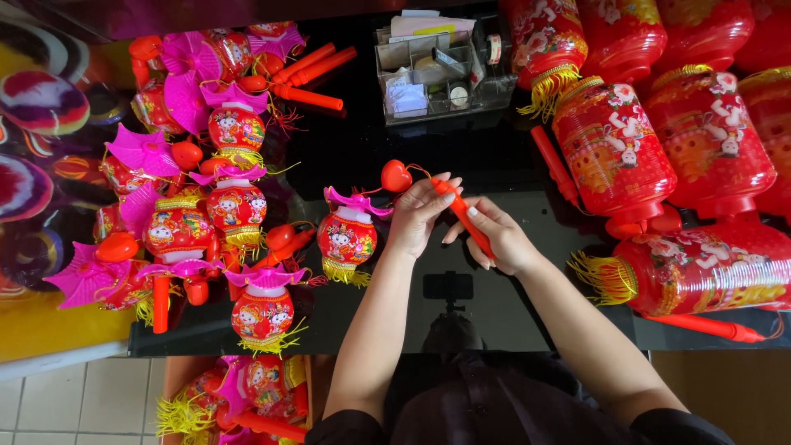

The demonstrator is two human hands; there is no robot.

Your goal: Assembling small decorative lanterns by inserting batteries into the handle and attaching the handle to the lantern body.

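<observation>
Both your left hand (418,216) and right hand (497,237) pinch the orange stick (466,216) beside a small red lantern (347,239).

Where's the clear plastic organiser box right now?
In the head view, the clear organiser box sits at the top centre of the black table, beyond both hands, between loose orange sticks and large red lanterns.

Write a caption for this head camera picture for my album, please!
Two hands, left hand and right hand, hold an orange stick with a red heart beside a small red lantern.
</observation>
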